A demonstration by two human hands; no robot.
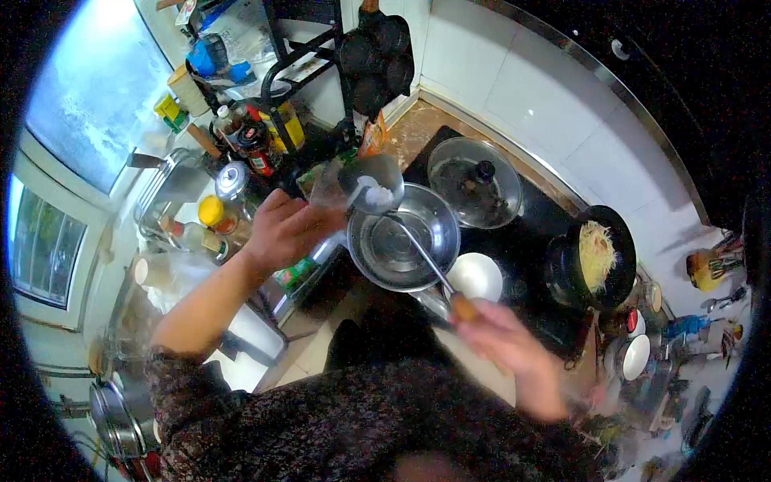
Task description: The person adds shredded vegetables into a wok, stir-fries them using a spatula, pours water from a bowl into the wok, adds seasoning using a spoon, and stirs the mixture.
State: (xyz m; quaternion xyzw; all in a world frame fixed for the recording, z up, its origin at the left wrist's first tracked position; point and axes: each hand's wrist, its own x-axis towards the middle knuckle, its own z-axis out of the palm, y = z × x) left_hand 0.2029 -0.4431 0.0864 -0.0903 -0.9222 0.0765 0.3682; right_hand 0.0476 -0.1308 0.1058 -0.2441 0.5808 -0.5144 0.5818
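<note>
My right hand [498,333], slightly blurred, is closed round the wooden handle of a metal cooking utensil [426,255]. Its shaft slants up and left over the steel pan [373,253]. At its far end is a broad grey surface with a white lump [375,195]; whether this is the utensil's head or part of a container I cannot tell. My left hand [293,229] is closed on a translucent container [328,189], tilted beside that lump at the pan's upper left rim. The pan looks to hold a shallow clear liquid.
Right of the pan sits a white bowl [475,279]. Behind is a glass lid [474,181] with a black knob. Pale shreds [596,257] fill a black pan [625,241] farther right. Bottles and jars [221,215] crowd the left counter, near a cleaver [181,177].
</note>
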